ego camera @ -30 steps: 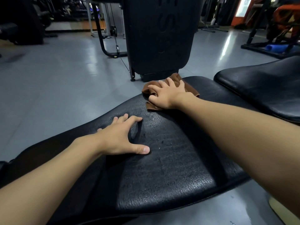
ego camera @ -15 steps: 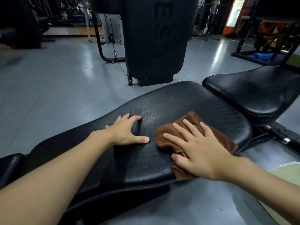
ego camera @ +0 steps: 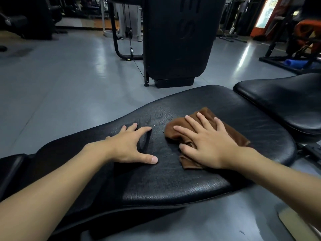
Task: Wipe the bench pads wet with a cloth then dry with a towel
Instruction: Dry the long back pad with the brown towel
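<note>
Right hand [ego camera: 207, 145] flat, fingers spread, pressing cloth [ego camera: 232, 134] on pad [ego camera: 173, 180]; left hand [ego camera: 129, 146] open, bracing, holding nothing. Risk: bunched cloth skipping droplets, leaving streaks.

This is looking like a gym. A long black padded bench [ego camera: 199, 171] is sitting on a shiny grey floor [ego camera: 60, 87], and a big black weight machine [ego camera: 177, 37] is standing behind it.
</note>
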Demonstrator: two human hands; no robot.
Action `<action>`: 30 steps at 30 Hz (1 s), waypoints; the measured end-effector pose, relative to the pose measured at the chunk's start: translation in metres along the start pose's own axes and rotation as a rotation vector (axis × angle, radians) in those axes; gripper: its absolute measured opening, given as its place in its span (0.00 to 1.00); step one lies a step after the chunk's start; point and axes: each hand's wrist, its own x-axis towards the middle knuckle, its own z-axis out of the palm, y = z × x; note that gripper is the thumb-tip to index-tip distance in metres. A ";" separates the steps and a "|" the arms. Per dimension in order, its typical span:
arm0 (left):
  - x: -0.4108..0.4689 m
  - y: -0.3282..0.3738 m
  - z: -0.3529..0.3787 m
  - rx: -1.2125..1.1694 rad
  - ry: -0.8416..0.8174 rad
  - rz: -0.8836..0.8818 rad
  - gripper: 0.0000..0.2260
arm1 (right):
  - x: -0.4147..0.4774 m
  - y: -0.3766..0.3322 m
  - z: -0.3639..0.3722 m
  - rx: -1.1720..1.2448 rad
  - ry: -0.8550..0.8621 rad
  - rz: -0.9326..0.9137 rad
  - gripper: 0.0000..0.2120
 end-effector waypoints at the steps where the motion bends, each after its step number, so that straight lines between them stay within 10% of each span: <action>1: 0.000 0.000 0.000 0.002 -0.001 0.000 0.59 | 0.019 0.000 0.000 0.003 0.002 0.007 0.34; 14: 0.009 -0.006 0.005 -0.021 0.049 0.023 0.57 | 0.180 -0.010 -0.012 0.038 -0.038 0.094 0.29; 30: 0.001 0.002 0.001 -0.052 0.029 0.008 0.56 | -0.047 -0.039 0.010 -0.024 0.020 -0.049 0.35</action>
